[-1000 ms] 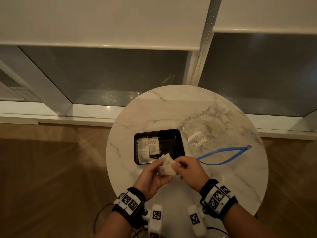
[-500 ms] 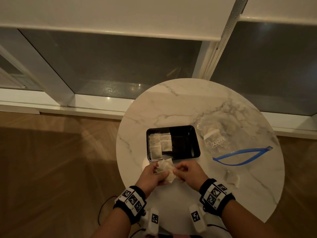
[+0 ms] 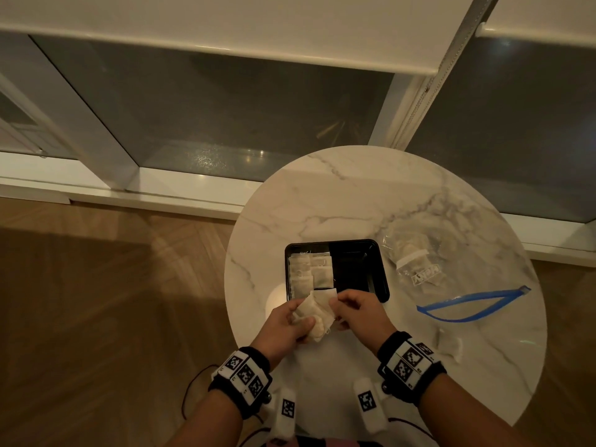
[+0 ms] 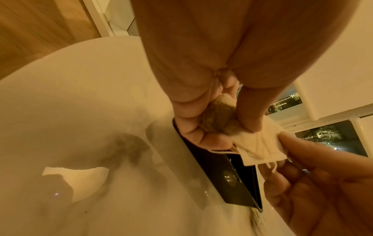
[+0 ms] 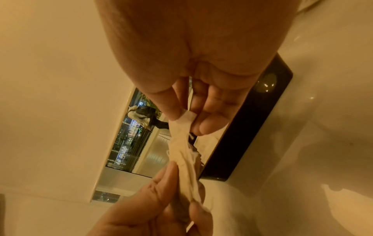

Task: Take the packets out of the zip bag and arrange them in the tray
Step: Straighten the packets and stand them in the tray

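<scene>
A black tray sits mid-table with several pale packets laid in its left half. Just in front of it, my left hand holds a small bunch of packets between thumb and fingers. My right hand pinches the edge of the top packet of that bunch, seen from the side in the right wrist view as the top packet. The clear zip bag with a blue zip strip lies open to the right of the tray, with packets still inside.
The round marble table stands by a window with a wooden floor on the left. One loose packet lies on the table near its front right. The tray's right half is bare.
The head view has swung so the table sits further right. Both hands stay together in front of the tray, and the right fingers have shifted onto the top packet's edge.
</scene>
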Motion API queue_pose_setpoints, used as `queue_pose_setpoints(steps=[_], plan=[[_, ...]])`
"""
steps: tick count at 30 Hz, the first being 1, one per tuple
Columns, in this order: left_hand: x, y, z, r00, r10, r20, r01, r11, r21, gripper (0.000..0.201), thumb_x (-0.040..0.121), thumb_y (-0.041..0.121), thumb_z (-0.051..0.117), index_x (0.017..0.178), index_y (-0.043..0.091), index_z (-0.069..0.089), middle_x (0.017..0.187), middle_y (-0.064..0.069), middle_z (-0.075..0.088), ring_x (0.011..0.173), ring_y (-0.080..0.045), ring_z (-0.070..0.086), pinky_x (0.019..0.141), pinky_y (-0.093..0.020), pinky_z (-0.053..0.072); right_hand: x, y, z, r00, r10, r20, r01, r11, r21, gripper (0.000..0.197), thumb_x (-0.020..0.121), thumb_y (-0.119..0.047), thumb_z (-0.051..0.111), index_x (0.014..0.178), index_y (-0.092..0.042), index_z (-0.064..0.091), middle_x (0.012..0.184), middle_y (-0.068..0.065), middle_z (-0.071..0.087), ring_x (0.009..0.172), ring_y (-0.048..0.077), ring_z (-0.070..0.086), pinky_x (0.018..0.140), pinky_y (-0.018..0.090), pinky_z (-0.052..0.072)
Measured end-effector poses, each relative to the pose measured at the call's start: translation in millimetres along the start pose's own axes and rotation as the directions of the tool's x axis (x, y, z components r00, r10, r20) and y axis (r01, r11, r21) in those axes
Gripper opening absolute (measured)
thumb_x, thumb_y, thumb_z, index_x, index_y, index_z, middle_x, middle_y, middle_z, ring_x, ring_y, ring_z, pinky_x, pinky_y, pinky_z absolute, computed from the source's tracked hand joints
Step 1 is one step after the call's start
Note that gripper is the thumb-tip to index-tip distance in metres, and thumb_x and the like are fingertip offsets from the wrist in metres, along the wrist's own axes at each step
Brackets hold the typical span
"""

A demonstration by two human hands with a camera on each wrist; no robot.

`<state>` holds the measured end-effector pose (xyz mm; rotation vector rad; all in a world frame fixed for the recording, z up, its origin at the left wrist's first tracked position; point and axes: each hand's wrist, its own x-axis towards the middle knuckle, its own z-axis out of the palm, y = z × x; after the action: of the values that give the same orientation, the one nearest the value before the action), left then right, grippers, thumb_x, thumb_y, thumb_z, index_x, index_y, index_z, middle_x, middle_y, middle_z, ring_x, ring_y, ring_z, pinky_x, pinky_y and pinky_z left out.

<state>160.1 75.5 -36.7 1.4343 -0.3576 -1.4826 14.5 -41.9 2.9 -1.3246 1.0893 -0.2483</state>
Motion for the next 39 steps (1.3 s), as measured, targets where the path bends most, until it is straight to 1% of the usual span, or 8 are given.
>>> queue_pose_setpoints(steps=[3, 6, 12, 16, 19, 23, 29, 39], plan=[[1.4, 1.8, -7.6, 1.0, -0.001, -0.023, 0.001, 1.0, 0.001, 0.031, 0.092, -0.001, 0.064, 0.12, 0.01, 0.062, 0.11, -0.019, 0.071, 0.096, -0.027, 0.068, 0.093, -0.049, 0.053, 8.5, -5.6, -4.4, 0.998, 0.003, -0.059, -0.002, 1.0, 0.025, 0.007, 0.092, -0.009, 0.064, 0.089, -0.007, 0.069, 0.074, 0.004, 0.071, 0.06, 0.009, 0.066, 0.057, 0.023, 0.054], [1.5, 5.4, -16.4, 0.998, 0.009, -0.054, -0.008, 1.0, 0.019, 0.027, 0.093, 0.0, 0.062, 0.118, 0.01, 0.062, 0.105, -0.013, 0.073, 0.092, -0.02, 0.07, 0.085, -0.039, 0.057, 22.5, -8.4, -10.1, 0.994, 0.022, -0.106, -0.021, 1.0, 0.009, 0.005, 0.093, -0.008, 0.062, 0.093, -0.008, 0.067, 0.081, 0.008, 0.072, 0.064, 0.01, 0.068, 0.057, 0.025, 0.056], [6.0, 7.6, -37.7, 0.999, 0.001, -0.053, 0.009, 0.983, 0.184, 0.024, 0.095, 0.004, 0.061, 0.117, 0.014, 0.061, 0.107, -0.01, 0.069, 0.091, -0.014, 0.068, 0.083, -0.029, 0.057, 78.0, 2.1, -9.8, 0.986, 0.051, -0.16, -0.101, 0.94, -0.325, 0.006, 0.089, -0.016, 0.067, 0.087, -0.021, 0.065, 0.073, -0.001, 0.064, 0.064, 0.012, 0.057, 0.058, 0.026, 0.049], [9.8, 8.4, -42.4, 0.997, -0.012, -0.07, 0.027, 0.975, 0.219, 0.023, 0.095, 0.004, 0.06, 0.114, 0.016, 0.062, 0.105, -0.008, 0.069, 0.088, -0.012, 0.067, 0.077, -0.026, 0.056, 104.1, 17.8, -10.1, 0.973, 0.141, -0.182, -0.21, 0.868, -0.45, 0.016, 0.084, -0.014, 0.068, 0.071, -0.023, 0.064, 0.065, -0.006, 0.059, 0.067, 0.014, 0.057, 0.076, 0.035, 0.057], [13.0, 11.0, -43.2, 0.998, -0.016, -0.067, 0.033, 0.967, 0.252, 0.021, 0.095, 0.003, 0.06, 0.112, 0.015, 0.062, 0.102, -0.007, 0.068, 0.087, -0.014, 0.066, 0.079, -0.029, 0.056, 108.1, 19.0, -5.9, 0.97, 0.143, -0.195, -0.225, 0.829, -0.512, 0.017, 0.082, -0.016, 0.07, 0.069, -0.022, 0.062, 0.07, -0.005, 0.06, 0.073, 0.017, 0.059, 0.073, 0.029, 0.054], [16.4, 11.8, -42.3, 0.996, -0.021, -0.088, 0.043, 0.966, 0.254, 0.022, 0.095, 0.004, 0.059, 0.113, 0.015, 0.061, 0.103, -0.009, 0.068, 0.086, -0.013, 0.066, 0.077, -0.026, 0.056, 107.7, 16.9, -0.9, 0.974, 0.133, -0.184, -0.217, 0.786, -0.58, 0.004, 0.084, -0.014, 0.069, 0.081, -0.011, 0.069, 0.079, 0.003, 0.067, 0.077, 0.019, 0.061, 0.068, 0.023, 0.044], [18.4, 10.1, -42.2, 0.995, -0.015, -0.103, 0.041, 0.965, 0.26, 0.021, 0.094, 0.004, 0.06, 0.112, 0.016, 0.062, 0.1, -0.006, 0.069, 0.083, -0.011, 0.065, 0.074, -0.024, 0.055, 110.0, 20.2, -1.0, 0.973, 0.141, -0.182, -0.225, 0.744, -0.629, 0.005, 0.081, -0.014, 0.068, 0.082, -0.01, 0.068, 0.081, 0.005, 0.069, 0.077, 0.019, 0.064, 0.065, 0.024, 0.048], [17.4, 8.6, -37.2, 0.991, -0.005, -0.134, 0.037, 0.971, 0.238, 0.022, 0.094, 0.0, 0.059, 0.111, 0.012, 0.062, 0.096, -0.004, 0.069, 0.078, -0.006, 0.067, 0.071, -0.023, 0.054, 112.0, 20.6, -2.0, 0.97, 0.135, -0.2, -0.228, 0.784, -0.577, 0.013, 0.078, -0.018, 0.074, 0.074, -0.017, 0.062, 0.08, 0.003, 0.067, 0.076, 0.02, 0.067, 0.069, 0.028, 0.056]])
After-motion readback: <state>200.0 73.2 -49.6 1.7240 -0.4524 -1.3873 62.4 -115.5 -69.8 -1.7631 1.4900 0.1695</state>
